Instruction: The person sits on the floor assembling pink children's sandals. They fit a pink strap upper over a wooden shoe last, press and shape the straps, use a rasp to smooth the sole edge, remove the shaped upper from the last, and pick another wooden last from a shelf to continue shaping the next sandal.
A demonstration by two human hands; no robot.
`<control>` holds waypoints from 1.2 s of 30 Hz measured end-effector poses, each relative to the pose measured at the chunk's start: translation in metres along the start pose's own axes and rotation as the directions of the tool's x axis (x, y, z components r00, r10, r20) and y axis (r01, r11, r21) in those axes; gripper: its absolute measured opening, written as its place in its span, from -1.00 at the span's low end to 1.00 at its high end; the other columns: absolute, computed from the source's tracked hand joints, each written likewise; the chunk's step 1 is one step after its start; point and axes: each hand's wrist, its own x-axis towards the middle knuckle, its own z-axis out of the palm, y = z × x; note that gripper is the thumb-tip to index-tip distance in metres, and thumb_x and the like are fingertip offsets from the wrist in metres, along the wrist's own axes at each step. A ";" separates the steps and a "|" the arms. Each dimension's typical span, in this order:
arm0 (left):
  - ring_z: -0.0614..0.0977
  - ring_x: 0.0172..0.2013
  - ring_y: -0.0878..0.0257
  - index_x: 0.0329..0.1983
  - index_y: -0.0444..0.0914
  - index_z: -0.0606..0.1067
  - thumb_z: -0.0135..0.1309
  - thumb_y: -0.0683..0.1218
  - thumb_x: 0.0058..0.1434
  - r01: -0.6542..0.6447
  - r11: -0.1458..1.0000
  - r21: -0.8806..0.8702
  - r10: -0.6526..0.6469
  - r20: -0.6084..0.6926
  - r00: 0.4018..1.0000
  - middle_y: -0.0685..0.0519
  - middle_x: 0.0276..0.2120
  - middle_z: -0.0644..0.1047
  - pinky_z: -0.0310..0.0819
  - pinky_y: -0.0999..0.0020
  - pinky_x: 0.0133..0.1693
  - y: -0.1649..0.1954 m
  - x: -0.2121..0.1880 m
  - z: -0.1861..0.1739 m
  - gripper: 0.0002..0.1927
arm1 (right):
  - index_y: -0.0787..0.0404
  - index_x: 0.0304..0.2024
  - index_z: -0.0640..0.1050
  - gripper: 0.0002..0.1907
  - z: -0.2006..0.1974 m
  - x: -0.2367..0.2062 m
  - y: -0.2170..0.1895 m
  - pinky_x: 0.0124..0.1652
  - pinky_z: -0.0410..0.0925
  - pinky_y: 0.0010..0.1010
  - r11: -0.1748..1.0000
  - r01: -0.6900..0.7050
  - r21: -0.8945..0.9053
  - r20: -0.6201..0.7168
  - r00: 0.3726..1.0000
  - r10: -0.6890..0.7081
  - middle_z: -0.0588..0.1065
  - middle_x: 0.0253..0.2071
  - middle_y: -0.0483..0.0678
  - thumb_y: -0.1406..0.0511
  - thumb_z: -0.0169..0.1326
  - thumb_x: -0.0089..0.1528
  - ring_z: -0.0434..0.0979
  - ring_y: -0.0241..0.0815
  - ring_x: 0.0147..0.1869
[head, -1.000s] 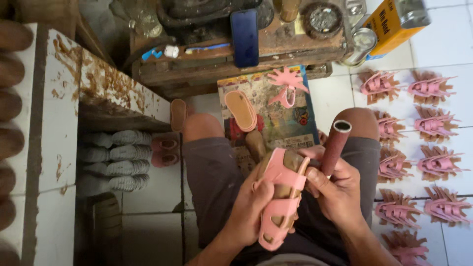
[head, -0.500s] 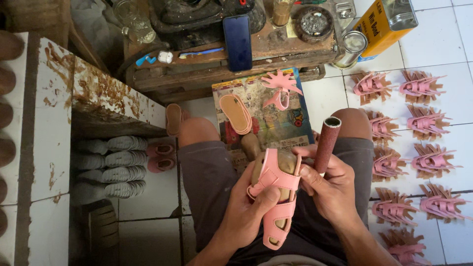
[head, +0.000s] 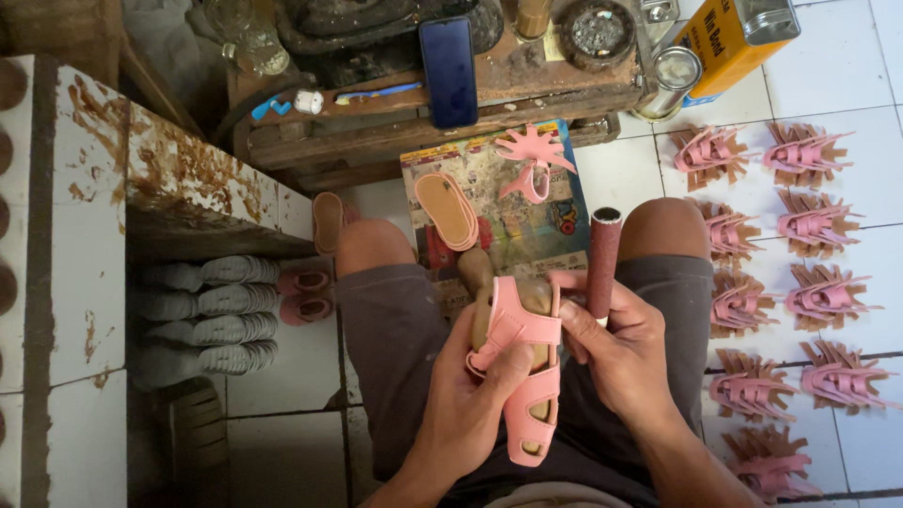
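While the person sits on the white tiled floor (head: 649,174), the wooden workbench (head: 395,132) lies at 12 o'clock from the lap, bearing a dark phone (head: 449,71). At 3 o'clock from the hands, rows of pink strap pieces (head: 814,155) lie spread on the tiles. A printed sheet (head: 513,212) between the knees carries a tan insole (head: 446,210).

The pink sandal upper (head: 527,367) sits over a wooden shoe form (head: 484,292) above the lap. The left hand (head: 470,400) is closed around it from 8 o'clock, thumb pressed on the strap. The right hand (head: 625,353) meets it at 3 o'clock, fingertips pinching the strap edge, and also clasps an upright dark red cylinder (head: 603,259) at 1 o'clock from the sandal.

The form's lower part is hidden beneath the upper; what the cylinder is cannot be told.
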 end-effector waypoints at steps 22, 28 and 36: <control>0.55 -0.21 0.42 0.17 -0.31 0.40 0.00 0.04 0.42 0.061 0.998 0.015 -0.059 -0.113 0.992 0.07 -0.17 0.54 0.50 0.47 -0.18 -0.009 0.018 -0.002 -0.60 | 0.34 0.08 0.58 -0.71 0.008 0.016 0.006 -0.51 0.12 -0.59 0.996 -0.077 0.040 0.033 0.997 0.076 0.41 -0.46 -0.20 0.37 0.12 0.32 0.24 -0.46 -0.52; 0.60 -0.44 0.30 0.23 -0.29 0.32 -0.03 0.15 0.41 0.169 0.962 -0.215 -0.184 -0.051 0.982 -0.01 -0.28 0.53 0.62 0.36 -0.48 -0.007 0.019 -0.001 -0.48 | 0.36 0.07 0.57 -0.72 0.005 0.021 0.016 -0.51 0.12 -0.57 0.993 -0.103 0.065 0.032 0.994 0.101 0.42 -0.44 -0.19 0.34 0.11 0.34 0.23 -0.45 -0.52; 0.65 -0.41 0.25 0.32 -0.13 0.22 0.14 0.06 0.17 0.353 0.920 -0.171 -0.357 0.003 0.934 -0.02 -0.16 0.54 0.61 0.30 -0.50 -0.008 0.023 -0.020 -0.33 | 0.36 0.00 0.50 -0.70 -0.007 0.021 0.020 -0.51 0.11 -0.56 0.977 -0.103 0.186 0.177 0.982 0.070 0.35 -0.44 -0.20 0.22 0.07 0.40 0.21 -0.43 -0.51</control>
